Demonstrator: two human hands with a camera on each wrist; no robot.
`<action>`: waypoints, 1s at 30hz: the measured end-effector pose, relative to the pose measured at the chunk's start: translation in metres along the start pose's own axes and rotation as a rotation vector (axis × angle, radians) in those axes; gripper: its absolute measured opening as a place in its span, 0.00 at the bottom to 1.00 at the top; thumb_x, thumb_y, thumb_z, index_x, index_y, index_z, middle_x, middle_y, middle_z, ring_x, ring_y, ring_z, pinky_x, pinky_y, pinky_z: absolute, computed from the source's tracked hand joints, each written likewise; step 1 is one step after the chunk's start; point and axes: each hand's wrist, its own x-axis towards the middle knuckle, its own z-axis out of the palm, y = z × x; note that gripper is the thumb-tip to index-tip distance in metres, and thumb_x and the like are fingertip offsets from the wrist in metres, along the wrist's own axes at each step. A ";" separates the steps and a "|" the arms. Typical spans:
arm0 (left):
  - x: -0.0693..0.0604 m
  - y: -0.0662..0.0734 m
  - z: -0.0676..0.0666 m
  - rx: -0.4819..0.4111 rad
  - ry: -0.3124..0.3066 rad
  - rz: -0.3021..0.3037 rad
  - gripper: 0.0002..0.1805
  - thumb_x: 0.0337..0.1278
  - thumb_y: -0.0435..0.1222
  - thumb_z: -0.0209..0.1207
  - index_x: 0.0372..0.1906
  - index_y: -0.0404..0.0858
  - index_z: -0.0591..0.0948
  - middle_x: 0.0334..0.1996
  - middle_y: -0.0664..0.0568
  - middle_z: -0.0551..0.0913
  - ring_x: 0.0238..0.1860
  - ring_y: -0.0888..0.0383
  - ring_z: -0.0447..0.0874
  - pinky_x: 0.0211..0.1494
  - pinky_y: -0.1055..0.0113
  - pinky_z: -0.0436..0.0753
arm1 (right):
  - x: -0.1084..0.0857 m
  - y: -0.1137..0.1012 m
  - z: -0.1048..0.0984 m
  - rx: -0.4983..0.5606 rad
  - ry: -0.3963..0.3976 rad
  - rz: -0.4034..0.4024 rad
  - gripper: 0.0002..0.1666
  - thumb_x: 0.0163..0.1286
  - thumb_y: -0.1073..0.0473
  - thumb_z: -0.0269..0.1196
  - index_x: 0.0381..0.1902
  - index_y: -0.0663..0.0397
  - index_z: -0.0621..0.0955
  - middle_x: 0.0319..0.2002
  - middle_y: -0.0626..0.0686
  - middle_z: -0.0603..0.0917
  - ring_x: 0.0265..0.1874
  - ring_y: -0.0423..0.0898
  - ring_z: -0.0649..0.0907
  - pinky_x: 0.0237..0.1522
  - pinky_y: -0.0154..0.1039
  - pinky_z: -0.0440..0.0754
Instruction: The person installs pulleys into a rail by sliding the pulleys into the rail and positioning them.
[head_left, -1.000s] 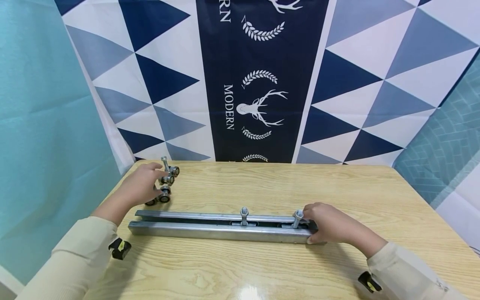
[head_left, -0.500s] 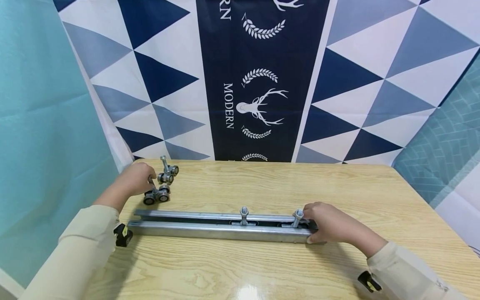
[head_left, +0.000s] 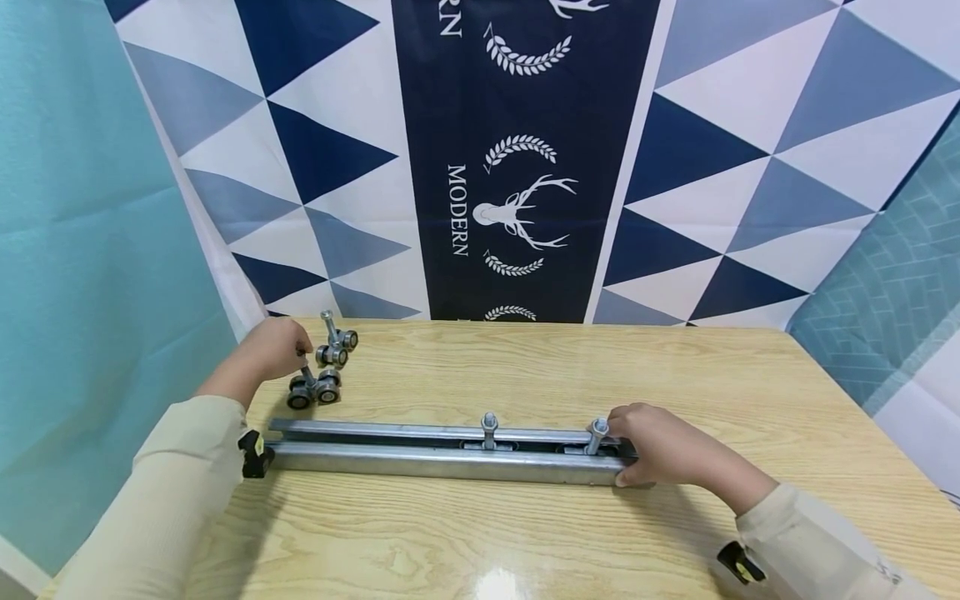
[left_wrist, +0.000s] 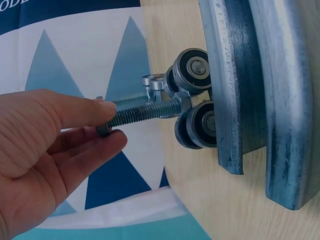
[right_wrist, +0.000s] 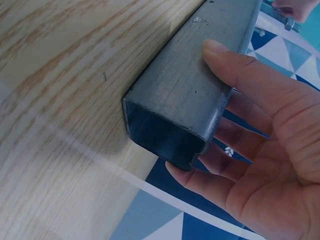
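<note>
Pinching hand: the left hand has its thumb and fingertips pressed about the head end of the threaded stem on the near trolley.
Near trolley's place: far side of the rail, by its left end; I cannot tell whether it bears fully on the table.
Near trolley's handling: looks like solid metal, so probably dense for its bulk, stiff and hard to damage; the wheels likely spin freely, so a nudge could send it rolling.
Where to hold it: the stem seems the best handle, its threads giving fingertips some bite and keeping them off the wheels.
Near trolley's look: bright threaded stem leaning left, a nut at its base, paired wheels with dark rings and paler hubs.
Far trolley: a similar one stands just beyond, stem up.
Gripping hand: the right hand holds the rail's right end, thumb on the near wall, fingers on the far side.
Rail: scuffed grey metal, lying left to right, slot up, with an upright bolt right of its middle and a second bolt beside the right hand; probably heavy, rigid and smooth, best gripped across both walls.
</note>
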 end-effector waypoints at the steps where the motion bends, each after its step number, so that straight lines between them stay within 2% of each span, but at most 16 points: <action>1: 0.000 0.000 0.000 -0.009 0.006 0.000 0.07 0.52 0.25 0.60 0.33 0.31 0.88 0.35 0.39 0.86 0.34 0.46 0.84 0.42 0.49 0.82 | 0.000 0.000 0.000 0.000 0.000 -0.001 0.21 0.42 0.57 0.80 0.33 0.56 0.83 0.32 0.44 0.78 0.30 0.41 0.77 0.31 0.41 0.78; 4: -0.001 -0.001 0.000 -0.039 0.006 -0.008 0.08 0.50 0.24 0.59 0.32 0.33 0.88 0.31 0.43 0.86 0.29 0.52 0.82 0.39 0.51 0.82 | -0.001 0.000 0.000 0.000 -0.001 -0.001 0.21 0.42 0.57 0.80 0.33 0.56 0.83 0.31 0.43 0.78 0.30 0.41 0.77 0.30 0.41 0.78; 6: -0.002 -0.001 -0.002 -0.056 -0.004 -0.017 0.07 0.48 0.24 0.60 0.28 0.34 0.87 0.26 0.48 0.84 0.25 0.56 0.77 0.36 0.54 0.79 | 0.000 0.000 0.000 0.000 -0.001 -0.001 0.21 0.42 0.58 0.80 0.34 0.56 0.84 0.31 0.43 0.78 0.30 0.41 0.77 0.30 0.41 0.78; 9: -0.004 -0.001 -0.004 -0.068 -0.028 -0.017 0.07 0.45 0.25 0.61 0.20 0.37 0.82 0.16 0.55 0.74 0.20 0.59 0.65 0.30 0.60 0.71 | 0.000 0.000 -0.001 0.001 0.000 -0.002 0.20 0.43 0.58 0.80 0.34 0.56 0.84 0.31 0.43 0.78 0.30 0.41 0.77 0.31 0.41 0.78; 11: -0.005 0.000 -0.006 -0.074 -0.044 -0.010 0.09 0.44 0.25 0.62 0.17 0.39 0.79 0.14 0.57 0.71 0.19 0.59 0.62 0.28 0.61 0.67 | 0.000 0.000 -0.001 -0.001 0.001 -0.001 0.20 0.43 0.57 0.80 0.34 0.56 0.84 0.31 0.44 0.78 0.30 0.41 0.77 0.31 0.41 0.78; 16: -0.009 -0.001 -0.007 -0.079 -0.061 0.003 0.11 0.44 0.26 0.63 0.15 0.41 0.78 0.13 0.57 0.72 0.17 0.60 0.63 0.26 0.63 0.66 | 0.000 -0.001 0.000 -0.005 -0.003 0.000 0.21 0.43 0.57 0.79 0.35 0.57 0.84 0.32 0.45 0.79 0.30 0.43 0.78 0.31 0.41 0.79; 21: -0.012 -0.004 -0.006 -0.085 -0.061 0.007 0.15 0.43 0.26 0.63 0.12 0.42 0.75 0.10 0.59 0.65 0.16 0.61 0.56 0.25 0.63 0.63 | 0.000 0.000 -0.001 -0.005 -0.006 0.002 0.22 0.43 0.57 0.79 0.36 0.58 0.84 0.32 0.44 0.79 0.30 0.43 0.78 0.31 0.41 0.79; 30: -0.021 -0.009 -0.012 -0.039 -0.043 0.013 0.09 0.41 0.27 0.64 0.16 0.41 0.80 0.14 0.58 0.75 0.18 0.60 0.66 0.26 0.63 0.69 | 0.000 0.001 0.001 0.006 0.012 -0.018 0.20 0.41 0.57 0.80 0.32 0.55 0.84 0.29 0.43 0.78 0.28 0.41 0.77 0.30 0.41 0.78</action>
